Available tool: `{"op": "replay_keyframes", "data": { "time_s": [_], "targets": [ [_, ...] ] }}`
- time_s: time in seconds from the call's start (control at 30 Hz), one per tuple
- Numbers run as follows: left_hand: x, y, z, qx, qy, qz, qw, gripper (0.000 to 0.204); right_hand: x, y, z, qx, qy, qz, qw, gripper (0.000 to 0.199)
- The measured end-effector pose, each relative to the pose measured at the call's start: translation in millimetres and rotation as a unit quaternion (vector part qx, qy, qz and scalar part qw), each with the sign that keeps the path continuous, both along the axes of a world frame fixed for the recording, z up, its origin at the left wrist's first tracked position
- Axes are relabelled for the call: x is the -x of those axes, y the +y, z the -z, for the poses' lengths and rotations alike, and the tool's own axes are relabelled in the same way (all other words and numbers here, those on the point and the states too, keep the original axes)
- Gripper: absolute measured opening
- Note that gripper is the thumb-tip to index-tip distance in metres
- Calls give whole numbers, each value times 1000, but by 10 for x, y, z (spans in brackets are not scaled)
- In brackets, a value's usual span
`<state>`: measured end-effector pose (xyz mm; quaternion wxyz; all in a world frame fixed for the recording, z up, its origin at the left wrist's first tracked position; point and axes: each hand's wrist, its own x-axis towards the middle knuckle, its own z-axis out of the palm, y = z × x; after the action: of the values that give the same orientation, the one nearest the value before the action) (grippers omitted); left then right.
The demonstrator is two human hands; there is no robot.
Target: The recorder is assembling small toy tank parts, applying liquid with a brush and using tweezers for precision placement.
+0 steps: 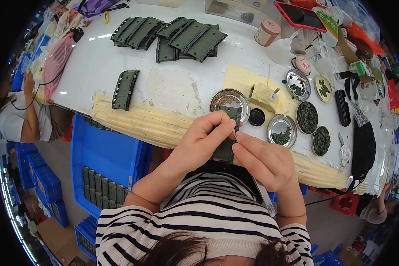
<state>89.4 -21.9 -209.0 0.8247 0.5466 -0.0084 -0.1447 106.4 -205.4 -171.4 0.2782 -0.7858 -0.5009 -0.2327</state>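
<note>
Both my hands meet over a dark green ribbed panel [224,153] at the table's near edge. My left hand [204,139] is closed at its upper part, thumb and forefinger pinched near its right edge. My right hand [268,162] is closed too, its fingertips pinching a thin stick-like thing against that same edge; the tip is hidden by fingers. Just beyond lies a round metal dish [217,95] of small brown pieces. Right of it are a black round lid [256,117] and a metal dish [292,138] with small dark green pieces.
Stacked green panels [137,33] lie at the far left, one single panel [125,90] nearer. Tins of green pieces [307,117], a yellowish block [266,98] and a phone [301,17] stand right. A blue crate [106,153] with panels is below the left edge.
</note>
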Motion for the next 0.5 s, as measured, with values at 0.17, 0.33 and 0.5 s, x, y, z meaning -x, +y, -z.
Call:
{"op": "replay_keyframes", "data": {
  "time_s": [0.17, 0.33, 0.5],
  "targets": [
    [-2, -14, -148, 82, 41, 2, 996, 15, -29, -69, 9, -133, 155, 30, 978, 22],
    [15, 1, -205, 176, 64, -59, 981, 57, 11, -205, 154, -312, 405, 144, 847, 11],
    [-15, 42, -110, 345, 112, -79, 928, 51, -45, -237, 307, -273, 398, 209, 851, 13]
  ]
}}
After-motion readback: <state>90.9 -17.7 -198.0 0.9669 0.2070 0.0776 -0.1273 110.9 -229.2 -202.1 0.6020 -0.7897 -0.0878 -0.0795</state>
